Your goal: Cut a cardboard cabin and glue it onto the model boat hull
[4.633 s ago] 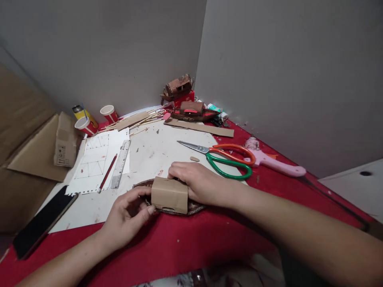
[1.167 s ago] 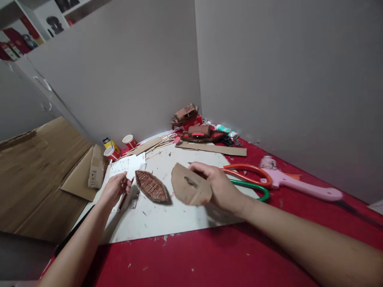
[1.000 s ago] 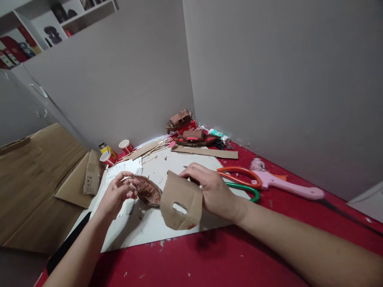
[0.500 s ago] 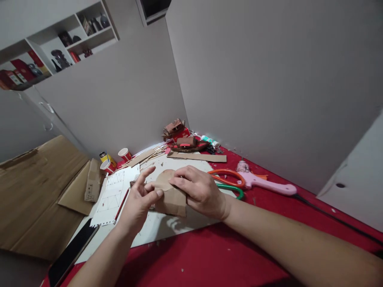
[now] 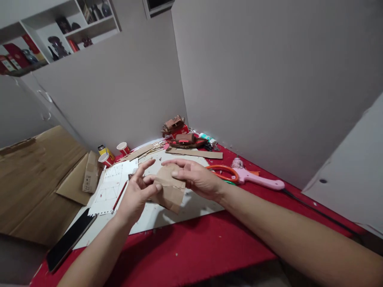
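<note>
A small piece of brown cardboard point(image 5: 169, 189) with a rounded top and a crease across it is held above the white board point(image 5: 191, 219). My left hand point(image 5: 136, 195) pinches its left edge between thumb and a finger, with the index finger stretched away. My right hand point(image 5: 200, 179) grips the upper right side, thumb on the near face and fingers behind. Just right of that hand lie scissors with an orange handle point(image 5: 223, 172) and a green handle point(image 5: 231, 182), partly covered by the hand.
A pink glue gun point(image 5: 260, 179) with a black cord lies right on the red cloth point(image 5: 209, 251). Left are a drawing sheet point(image 5: 109, 187), a red pencil point(image 5: 119, 196), a phone point(image 5: 72, 239) and large cardboard point(image 5: 36, 187). Behind stand paper cups point(image 5: 123, 148), thin sticks point(image 5: 154, 148) and a model boat point(image 5: 185, 141).
My right hand has shifted its grip, its thumb now flat on the near face of the cardboard. The piece has tilted, showing more of its rounded top. The view has shifted slightly.
</note>
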Motion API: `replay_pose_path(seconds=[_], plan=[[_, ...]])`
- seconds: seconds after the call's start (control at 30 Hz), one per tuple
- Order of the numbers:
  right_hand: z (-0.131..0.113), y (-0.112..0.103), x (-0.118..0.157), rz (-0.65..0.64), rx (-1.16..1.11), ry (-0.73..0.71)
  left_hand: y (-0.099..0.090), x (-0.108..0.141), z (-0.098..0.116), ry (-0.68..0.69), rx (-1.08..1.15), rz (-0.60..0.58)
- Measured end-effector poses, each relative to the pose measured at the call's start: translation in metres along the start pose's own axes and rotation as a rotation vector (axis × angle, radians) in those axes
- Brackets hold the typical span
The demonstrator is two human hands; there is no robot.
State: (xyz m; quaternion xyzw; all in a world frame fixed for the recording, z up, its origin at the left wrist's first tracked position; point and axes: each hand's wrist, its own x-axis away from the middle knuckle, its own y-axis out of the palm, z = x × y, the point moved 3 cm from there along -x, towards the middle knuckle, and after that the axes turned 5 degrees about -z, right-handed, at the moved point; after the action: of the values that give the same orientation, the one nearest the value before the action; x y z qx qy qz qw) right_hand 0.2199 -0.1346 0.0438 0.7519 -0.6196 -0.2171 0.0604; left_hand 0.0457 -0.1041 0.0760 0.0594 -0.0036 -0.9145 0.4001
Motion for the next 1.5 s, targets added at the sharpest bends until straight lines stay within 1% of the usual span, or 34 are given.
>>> replay_pose_path(seconds=[0.03, 0.1, 0.17, 0.23, 0.33, 0.47, 0.53, 0.6, 0.7, 0.8, 0.9, 0.93, 1.07, 1.13, 1.3, 1.5], plan=[[0.001, 0.0, 0.001, -0.016, -0.061, 0.039, -0.001, -0.001, 0.001, 0.008, 0.007, 0.012], [0.003, -0.001, 0.0, -0.023, -0.174, 0.079, -0.006, -0.002, 0.006, 0.062, 0.013, 0.079], [0.004, -0.005, -0.002, -0.01, -0.27, 0.081, -0.014, -0.004, 0.012, 0.121, 0.023, 0.161], [0.004, -0.009, -0.005, 0.0, -0.342, 0.071, -0.021, -0.005, 0.014, 0.142, 0.037, 0.198], [0.004, -0.012, -0.008, 0.001, -0.417, 0.07, -0.026, -0.008, 0.012, 0.111, 0.05, 0.185], [0.007, -0.017, -0.007, 0.017, -0.483, 0.082, -0.023, -0.01, 0.008, 0.033, 0.05, 0.112], [0.008, -0.021, -0.006, 0.037, -0.508, 0.074, -0.022, -0.01, 0.008, 0.021, 0.033, 0.095], [0.007, -0.025, -0.006, 0.054, -0.524, 0.06, -0.024, -0.008, 0.011, 0.044, 0.015, 0.124], [0.002, -0.028, -0.007, 0.067, -0.534, 0.026, -0.029, -0.006, 0.016, 0.088, 0.004, 0.209], [-0.003, -0.029, -0.007, 0.073, -0.533, -0.008, -0.031, -0.004, 0.017, 0.082, 0.021, 0.245], [-0.004, -0.03, -0.007, 0.071, -0.523, -0.034, -0.025, -0.003, 0.014, 0.044, 0.077, 0.201], [-0.004, -0.03, -0.007, 0.068, -0.519, -0.041, -0.021, -0.003, 0.012, 0.019, 0.113, 0.158], [0.0, -0.029, -0.008, 0.053, -0.503, -0.039, -0.002, 0.0, 0.003, -0.083, 0.309, -0.079], [0.001, -0.027, -0.008, 0.041, -0.496, -0.026, 0.006, 0.002, 0.0, -0.099, 0.377, -0.137], [0.0, -0.02, -0.007, 0.033, -0.477, -0.006, 0.018, 0.005, -0.001, -0.078, 0.423, -0.157], [-0.001, -0.021, -0.007, 0.053, -0.439, -0.022, 0.021, 0.006, -0.002, -0.083, 0.416, -0.154]])
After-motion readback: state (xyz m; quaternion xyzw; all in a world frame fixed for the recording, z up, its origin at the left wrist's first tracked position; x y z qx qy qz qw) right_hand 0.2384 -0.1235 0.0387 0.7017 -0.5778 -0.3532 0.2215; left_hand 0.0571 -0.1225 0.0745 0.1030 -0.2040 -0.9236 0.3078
